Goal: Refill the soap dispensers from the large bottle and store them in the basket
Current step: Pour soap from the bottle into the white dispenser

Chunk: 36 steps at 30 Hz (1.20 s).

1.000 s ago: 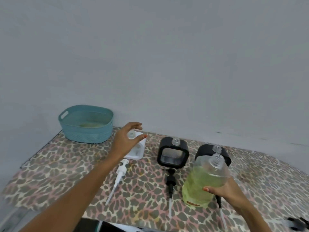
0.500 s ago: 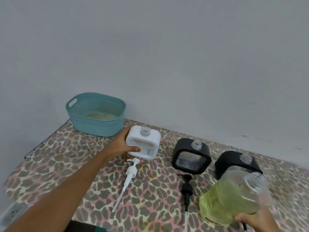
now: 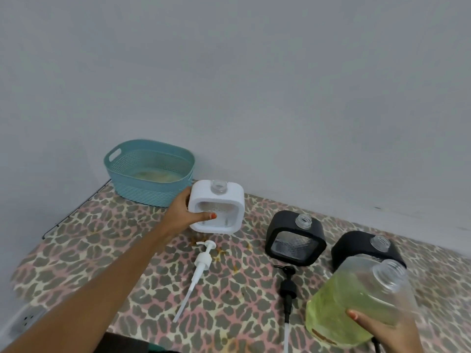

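Tilted since a second ago, the uncapped large bottle hangs at near right, with the fingers of the right hand curled round its base. Farther back, the left hand grips the white dispenser by its left side, thumb across its window; the basket stands just behind, to the left.
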{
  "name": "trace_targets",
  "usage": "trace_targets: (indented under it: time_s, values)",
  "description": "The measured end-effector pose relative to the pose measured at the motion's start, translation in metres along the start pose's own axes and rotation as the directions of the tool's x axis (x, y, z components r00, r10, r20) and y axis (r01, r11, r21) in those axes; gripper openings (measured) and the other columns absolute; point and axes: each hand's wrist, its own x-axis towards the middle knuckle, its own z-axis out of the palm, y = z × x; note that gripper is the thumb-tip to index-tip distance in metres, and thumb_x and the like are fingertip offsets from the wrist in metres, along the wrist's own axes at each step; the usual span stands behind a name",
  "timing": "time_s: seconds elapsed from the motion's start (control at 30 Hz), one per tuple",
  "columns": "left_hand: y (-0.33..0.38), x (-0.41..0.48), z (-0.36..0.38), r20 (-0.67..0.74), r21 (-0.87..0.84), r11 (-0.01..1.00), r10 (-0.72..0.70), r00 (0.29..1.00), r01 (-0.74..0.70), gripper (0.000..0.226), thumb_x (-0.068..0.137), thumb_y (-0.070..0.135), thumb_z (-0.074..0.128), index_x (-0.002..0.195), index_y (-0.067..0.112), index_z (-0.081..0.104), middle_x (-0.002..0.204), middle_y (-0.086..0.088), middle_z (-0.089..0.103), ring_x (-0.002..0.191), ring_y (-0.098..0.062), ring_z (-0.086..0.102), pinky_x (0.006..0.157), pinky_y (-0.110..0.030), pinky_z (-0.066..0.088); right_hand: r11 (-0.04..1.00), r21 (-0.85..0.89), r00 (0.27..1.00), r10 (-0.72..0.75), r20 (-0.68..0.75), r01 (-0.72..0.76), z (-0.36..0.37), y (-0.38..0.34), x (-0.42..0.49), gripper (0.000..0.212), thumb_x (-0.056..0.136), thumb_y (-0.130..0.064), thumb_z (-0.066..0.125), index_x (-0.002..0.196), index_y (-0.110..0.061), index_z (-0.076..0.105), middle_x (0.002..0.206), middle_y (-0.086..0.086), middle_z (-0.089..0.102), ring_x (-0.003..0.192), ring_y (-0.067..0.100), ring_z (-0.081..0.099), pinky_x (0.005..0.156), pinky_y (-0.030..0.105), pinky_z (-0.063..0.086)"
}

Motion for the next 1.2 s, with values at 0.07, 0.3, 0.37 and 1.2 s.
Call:
trace_targets:
  time_s: [0.07, 0.3, 0.37, 1.2]
  values:
    - [0.009, -0.008, -0.004, -0.033, -0.043, 0.999, 0.023, 0.999, -0.025, 0.049, 0.063, 0.013, 0.08, 0.095, 0.037, 0.053, 0.094, 0.012, 0.062, 0.086, -0.005, 0.059, 0.068, -0.019, 0.047, 0.995, 0.064, 0.997, 0.072, -0.001, -0.072, -0.001, -0.01, -0.007, 0.084, 0.036, -0.013, 0.085, 0.115, -0.007, 0.056, 0.1, -0.007, 0.069, 0.093, 0.006, 0.064, 0.083, 0.024, 0.053]
    - [0.044, -0.056, -0.008, 0.008, -0.101, 0.989, 0.114, 0.993, -0.112, 0.052, 0.054, 0.029, 0.079, 0.097, 0.042, 0.053, 0.096, 0.016, 0.062, 0.082, 0.008, 0.06, 0.064, -0.012, 0.047, 0.997, 0.055, 0.992, 0.064, -0.107, -0.059, 0.019, -0.038, -0.02, 0.07, 0.04, -0.03, 0.091, 0.103, -0.028, 0.06, 0.094, -0.008, 0.069, 0.083, 0.008, 0.067, 0.063, 0.022, 0.056]
    - [0.052, -0.072, -0.008, 0.051, -0.114, 0.984, 0.141, 0.989, -0.134, 0.054, 0.05, 0.03, 0.078, 0.096, 0.039, 0.053, 0.093, 0.014, 0.062, 0.078, 0.009, 0.06, 0.062, -0.009, 0.047, 1.0, 0.008, 0.99, 0.0, -0.142, 0.001, 0.024, -0.054, -0.023, 0.075, 0.041, -0.032, 0.088, 0.107, -0.032, 0.053, 0.098, -0.015, 0.063, 0.088, 0.003, 0.061, 0.068, 0.022, 0.05]
    - [0.065, -0.116, 0.02, 0.404, -0.103, 0.976, 0.219, 0.888, -0.194, 0.05, 0.059, 0.027, 0.085, 0.102, 0.016, 0.061, 0.093, -0.015, 0.063, 0.083, -0.02, 0.062, 0.073, -0.026, 0.052, 0.772, -0.453, 0.894, -0.411, 0.179, 0.446, 0.033, -0.116, 0.011, 0.072, 0.056, -0.023, 0.087, 0.114, 0.006, 0.056, 0.109, 0.018, 0.065, 0.097, 0.036, 0.063, 0.08, 0.043, 0.049]
